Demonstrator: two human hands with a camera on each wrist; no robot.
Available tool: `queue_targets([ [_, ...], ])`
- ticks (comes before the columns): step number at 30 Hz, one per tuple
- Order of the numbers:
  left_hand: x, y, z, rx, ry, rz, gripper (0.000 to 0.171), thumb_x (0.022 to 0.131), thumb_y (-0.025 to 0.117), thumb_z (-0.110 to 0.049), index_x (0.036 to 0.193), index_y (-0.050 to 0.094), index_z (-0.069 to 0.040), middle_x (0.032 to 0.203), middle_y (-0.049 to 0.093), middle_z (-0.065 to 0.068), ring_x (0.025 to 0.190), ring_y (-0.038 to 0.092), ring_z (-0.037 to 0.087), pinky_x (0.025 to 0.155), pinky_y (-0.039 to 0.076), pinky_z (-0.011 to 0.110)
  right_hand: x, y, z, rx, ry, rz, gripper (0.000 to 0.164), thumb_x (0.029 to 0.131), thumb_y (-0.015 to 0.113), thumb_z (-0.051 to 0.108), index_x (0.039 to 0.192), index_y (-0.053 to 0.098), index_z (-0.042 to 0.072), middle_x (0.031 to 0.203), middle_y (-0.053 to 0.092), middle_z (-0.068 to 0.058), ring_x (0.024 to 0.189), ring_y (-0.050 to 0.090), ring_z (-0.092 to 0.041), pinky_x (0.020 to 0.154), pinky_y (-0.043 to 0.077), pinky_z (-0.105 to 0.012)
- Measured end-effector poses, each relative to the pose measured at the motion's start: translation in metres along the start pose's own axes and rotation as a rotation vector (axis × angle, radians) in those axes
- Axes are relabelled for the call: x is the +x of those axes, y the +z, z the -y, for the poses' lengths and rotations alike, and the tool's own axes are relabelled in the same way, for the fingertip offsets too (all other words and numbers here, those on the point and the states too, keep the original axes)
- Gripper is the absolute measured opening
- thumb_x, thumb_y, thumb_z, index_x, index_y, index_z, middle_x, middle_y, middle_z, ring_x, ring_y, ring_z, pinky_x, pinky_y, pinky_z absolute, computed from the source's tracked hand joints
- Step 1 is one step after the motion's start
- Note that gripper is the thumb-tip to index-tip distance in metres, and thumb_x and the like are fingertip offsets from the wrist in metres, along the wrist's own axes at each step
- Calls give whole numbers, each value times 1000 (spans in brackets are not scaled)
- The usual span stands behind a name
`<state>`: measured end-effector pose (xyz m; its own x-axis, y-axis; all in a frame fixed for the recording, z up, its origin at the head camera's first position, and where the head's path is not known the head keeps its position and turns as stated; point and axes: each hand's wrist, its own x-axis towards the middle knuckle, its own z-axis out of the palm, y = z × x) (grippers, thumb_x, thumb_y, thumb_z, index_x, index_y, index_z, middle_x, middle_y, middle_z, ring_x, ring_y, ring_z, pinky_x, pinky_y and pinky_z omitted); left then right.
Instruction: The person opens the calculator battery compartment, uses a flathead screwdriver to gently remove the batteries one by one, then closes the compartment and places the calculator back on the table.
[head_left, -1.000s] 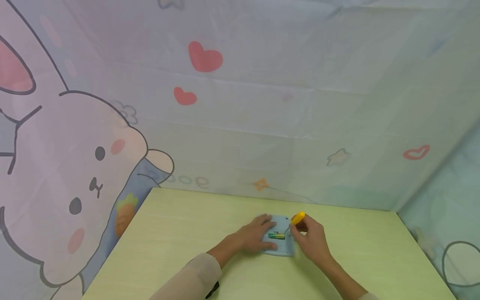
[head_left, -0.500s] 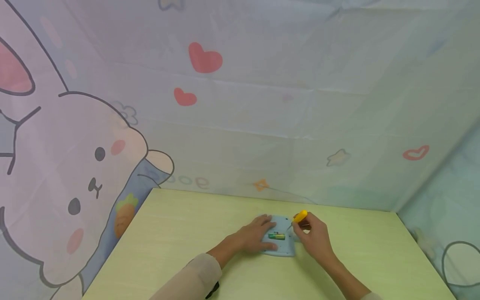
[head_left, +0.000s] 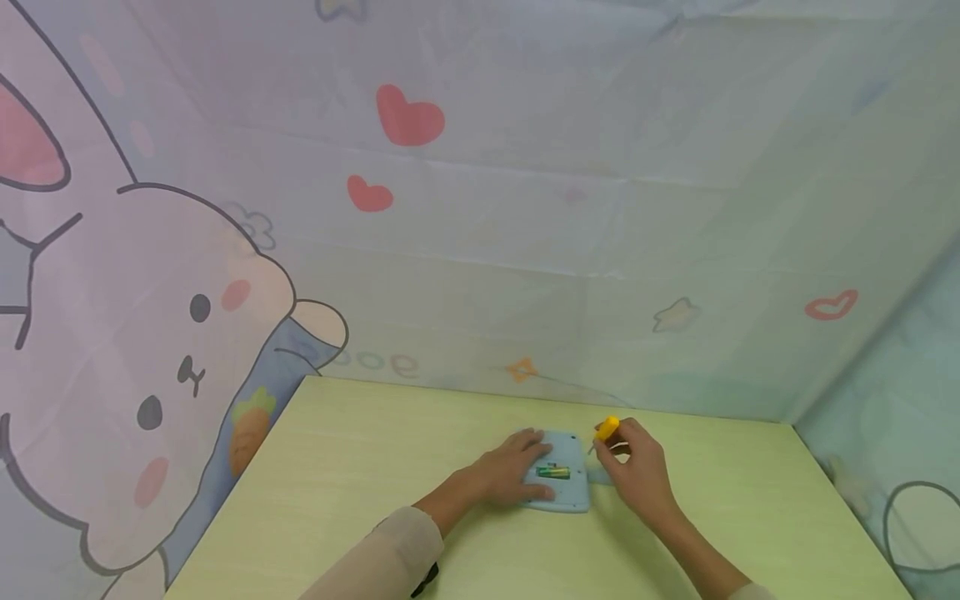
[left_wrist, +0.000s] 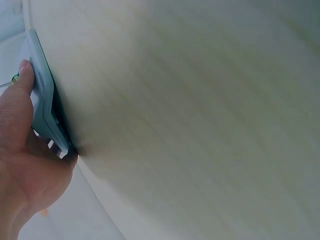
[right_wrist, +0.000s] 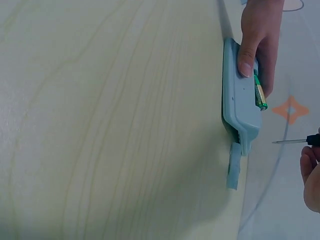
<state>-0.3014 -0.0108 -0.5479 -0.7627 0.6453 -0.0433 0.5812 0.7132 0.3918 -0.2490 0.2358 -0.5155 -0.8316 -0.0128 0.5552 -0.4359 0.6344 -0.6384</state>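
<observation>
Open blue device (head_left: 558, 482) near the desk's (head_left: 360, 467) far edge, a green battery (head_left: 552, 472) in its compartment.
Left hand (head_left: 510, 473) presses it flat, fingers straight; right hand (head_left: 636, 471) pinches a yellow screwdriver (head_left: 604, 431), since lifted rightward (small cover (right_wrist: 234, 166) beside the device).

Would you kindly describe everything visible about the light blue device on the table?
The light blue device looks like a flat plastic slab with rounded corners, lying back side up on the pale wooden table. Its open compartment shows a green battery. The left hand holds it down; a small blue cover piece lies beside it.
</observation>
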Motion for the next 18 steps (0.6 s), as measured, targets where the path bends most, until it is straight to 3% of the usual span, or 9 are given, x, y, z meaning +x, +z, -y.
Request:
queue_targets([
  [12,2,3,2,9,4,-3,83,99,59,-69,166,37,-26,176,21,-3,162,16,19,117,40,56,2,-15,-5,-24,-6,-25,20,95,75,-3,114,73,2,101,67,-4,89,72,-23,83,63,-37],
  [16,2,3,3,7,5,-2,83,99,60,-70,166,37,-26,176,21,-3,162,16,19,117,40,56,3,-20,-6,-13,22,-20,23,96,75,-2,118,67,-1,102,69,-7,91,72,-25,83,62,-30],
  [18,2,3,3,8,7,-2,83,99,59,-69,166,37,-26,176,21,-3,162,15,19,117,40,56,3,-22,-7,-5,48,-18,24,96,75,-1,119,64,-1,103,70,-9,92,71,-25,82,58,-20],
])
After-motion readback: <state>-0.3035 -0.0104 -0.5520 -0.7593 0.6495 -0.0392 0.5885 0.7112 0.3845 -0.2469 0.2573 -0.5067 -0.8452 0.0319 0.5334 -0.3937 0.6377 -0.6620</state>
